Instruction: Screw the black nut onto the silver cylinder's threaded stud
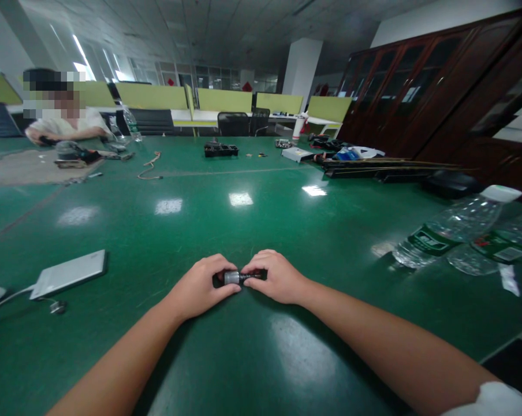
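- The green table (200, 225) is spreading wide before me, its glossy top catching patches of light.
- To my left, a white slab (70, 274) is lying flat, with a cable running to it.
- To my right, two clear bottles (438, 237) are standing close together.
- Near the far edge, a black tray (221, 150) is sitting right of a loose cord (148, 167).
- At the far left, a person (70, 124) is sitting; yellow-green panels (224, 100) are lining the room behind, and a dark cabinet (408, 92) is rising on the right.
- The small part (232, 278) is lying between my hands, low over the near middle of the table; I cannot tell whether it is touching.
- My left grip (206, 287) is holding its silver end, thumb nearer me.
- My right grip (279, 276) is pinching its narrow dark end, fingers curling.
- Both forearms are slanting inward from the lower corners, a white sleeve (495, 400) showing on the right.
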Tool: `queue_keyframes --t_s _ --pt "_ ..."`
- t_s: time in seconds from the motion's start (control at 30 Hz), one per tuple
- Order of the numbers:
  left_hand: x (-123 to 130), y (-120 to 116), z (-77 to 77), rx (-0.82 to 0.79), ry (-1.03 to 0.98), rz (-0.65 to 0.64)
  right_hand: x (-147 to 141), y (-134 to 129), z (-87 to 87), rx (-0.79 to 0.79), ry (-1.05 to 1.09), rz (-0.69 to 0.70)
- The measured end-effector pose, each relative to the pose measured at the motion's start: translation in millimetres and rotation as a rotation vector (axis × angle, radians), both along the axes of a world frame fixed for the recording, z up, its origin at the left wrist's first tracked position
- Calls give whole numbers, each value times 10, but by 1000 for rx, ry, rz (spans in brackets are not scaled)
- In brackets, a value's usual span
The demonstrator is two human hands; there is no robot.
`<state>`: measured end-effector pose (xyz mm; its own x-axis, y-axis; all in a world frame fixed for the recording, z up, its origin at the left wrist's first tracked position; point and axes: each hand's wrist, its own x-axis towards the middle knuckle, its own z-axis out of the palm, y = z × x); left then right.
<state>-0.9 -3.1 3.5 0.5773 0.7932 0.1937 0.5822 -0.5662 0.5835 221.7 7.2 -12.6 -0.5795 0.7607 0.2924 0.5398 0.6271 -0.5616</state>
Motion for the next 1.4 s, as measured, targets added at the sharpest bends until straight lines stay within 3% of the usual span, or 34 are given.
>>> queue_keyframes --t_s 1.4 --pt "19 -17 4 -1 -9 30 45 19 19 23 22 56"
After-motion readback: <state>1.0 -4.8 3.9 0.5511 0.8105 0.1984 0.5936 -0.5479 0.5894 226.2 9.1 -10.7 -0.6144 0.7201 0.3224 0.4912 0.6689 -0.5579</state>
